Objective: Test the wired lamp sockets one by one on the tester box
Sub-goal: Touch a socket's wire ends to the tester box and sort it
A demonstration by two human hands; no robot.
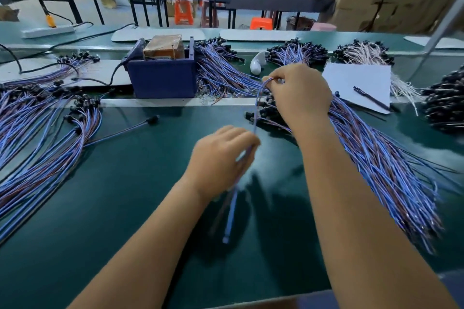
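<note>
A single blue-wired lamp socket lead (255, 118) runs between my two hands. My right hand (298, 94) pinches its upper end, above a big fan of blue and brown wired sockets (376, 158) on the right of the green table (125, 195). My left hand (221, 158) grips the same lead lower down; its loose end (229, 221) hangs blurred below. The socket itself is hidden by my right hand. The dark blue tester box (163, 78), with a brown block on top, stands at the back centre, left of my right hand.
Another heap of wired sockets (42, 133) lies on the left, with one lone lead (130, 128) beside it. More bundles (221, 70) lie behind the box. A white sheet with a pen (369, 98), a white object (257, 64) and a black socket pile (447, 103) sit at right.
</note>
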